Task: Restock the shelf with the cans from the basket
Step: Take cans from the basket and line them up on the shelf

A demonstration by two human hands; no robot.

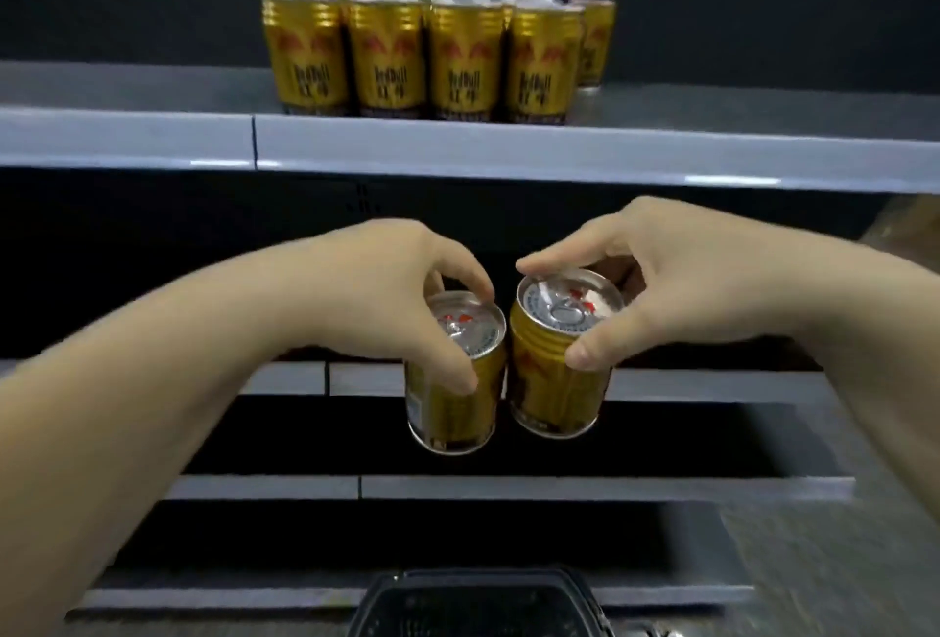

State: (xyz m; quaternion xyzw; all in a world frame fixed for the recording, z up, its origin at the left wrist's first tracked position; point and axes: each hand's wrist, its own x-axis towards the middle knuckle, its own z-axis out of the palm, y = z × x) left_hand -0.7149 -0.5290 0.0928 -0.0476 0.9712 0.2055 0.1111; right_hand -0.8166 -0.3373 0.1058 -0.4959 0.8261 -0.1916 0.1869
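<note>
Centrally, two gold cans held in mid-air in front of the shelving, one per hand, both gripped from above around the rim. Left hand (386,295) closed on the left can (452,382), fingers curled over the silver lid, thumb pressed against the near side wall. Right hand (676,285) closed on the right can (557,372), fingertips at the far edge of the lid, thumb on the near upper wall. Both cans held roughly upright with slight tilt, pull-tab lids facing the camera, side walls touching or very nearly so; exact contact not determinable. Right can carried a little higher than left can.

Above the hands, on the upper shelf (508,148), a block of identical shelved cans (432,56) standing upright near the front lip: four across the front row, labels forward, further cans behind, one visible offset at the right rear. Remaining shelf surface left and right of the block bare.

Below the hands, lower shelves (508,486) seen as grey front edges with dark recesses. At the bottom edge of view, the dark basket (483,601) on the floor, directly under the held cans; contents too dark to make out. Blurred coloured packaging along the top edge, not identifiable.
</note>
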